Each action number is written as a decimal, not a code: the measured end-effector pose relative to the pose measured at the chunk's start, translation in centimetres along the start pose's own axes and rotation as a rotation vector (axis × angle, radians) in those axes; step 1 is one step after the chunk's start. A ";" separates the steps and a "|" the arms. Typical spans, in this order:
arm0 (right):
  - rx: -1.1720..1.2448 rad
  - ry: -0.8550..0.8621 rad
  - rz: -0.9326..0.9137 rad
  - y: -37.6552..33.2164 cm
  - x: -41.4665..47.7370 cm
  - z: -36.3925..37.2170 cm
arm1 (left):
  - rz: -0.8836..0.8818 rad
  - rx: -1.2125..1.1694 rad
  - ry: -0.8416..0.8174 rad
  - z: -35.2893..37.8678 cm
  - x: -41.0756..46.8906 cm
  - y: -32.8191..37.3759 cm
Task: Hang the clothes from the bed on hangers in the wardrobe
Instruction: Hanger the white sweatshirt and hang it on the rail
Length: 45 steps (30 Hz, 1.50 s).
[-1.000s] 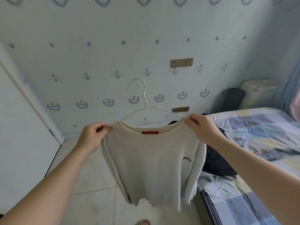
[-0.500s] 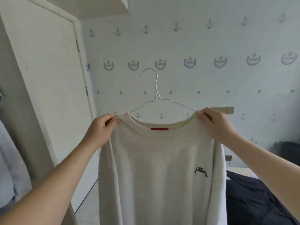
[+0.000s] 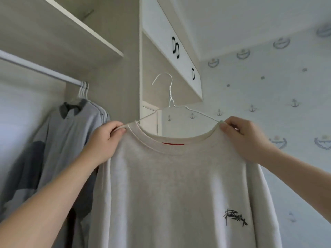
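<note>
Fingers (image 3: 120,130) pinching cloth: at left, grey shirts (image 3: 71,126) already hang on the wardrobe rail (image 3: 35,68); beside them the left hand (image 3: 104,143) and, rightward, the right hand (image 3: 246,139) each grip a shoulder of the cream sweatshirt (image 3: 179,185), on its wire hanger (image 3: 170,97), not yet hooked.

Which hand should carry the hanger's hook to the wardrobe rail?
Probably left: the left hand, pinching the cream sweater on the white wire hanger, is nearest the metal rail; the right hand is farther away.
</note>
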State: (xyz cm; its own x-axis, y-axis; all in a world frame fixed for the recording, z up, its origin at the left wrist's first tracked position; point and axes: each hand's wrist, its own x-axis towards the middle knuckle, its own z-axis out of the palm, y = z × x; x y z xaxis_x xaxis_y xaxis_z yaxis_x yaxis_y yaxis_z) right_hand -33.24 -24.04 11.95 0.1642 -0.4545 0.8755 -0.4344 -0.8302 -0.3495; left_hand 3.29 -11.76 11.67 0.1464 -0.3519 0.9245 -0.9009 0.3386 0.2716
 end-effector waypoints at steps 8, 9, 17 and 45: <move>0.147 -0.029 -0.143 -11.1 8.2 9.0 | 0.078 0.275 0.152 -12.4 7.7 -6.4; 0.160 -0.028 -0.156 -12.4 9.0 10.1 | 0.075 0.302 0.162 -13.7 8.5 -7.4; 0.303 0.006 -0.221 -23.6 14.0 20.1 | 0.052 0.493 0.247 -23.7 14.2 -17.5; 0.419 -0.205 -0.196 -41.3 18.9 39.2 | -0.554 0.119 0.231 -30.9 18.0 -30.1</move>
State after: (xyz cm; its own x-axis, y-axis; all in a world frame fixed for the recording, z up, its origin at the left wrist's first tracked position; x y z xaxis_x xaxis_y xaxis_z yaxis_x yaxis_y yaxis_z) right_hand 22.47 -11.03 29.85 0.3958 -0.2966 0.8691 0.0077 -0.9453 -0.3261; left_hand 45.65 -1.36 28.44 0.6790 -0.2446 0.6922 -0.7029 0.0553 0.7091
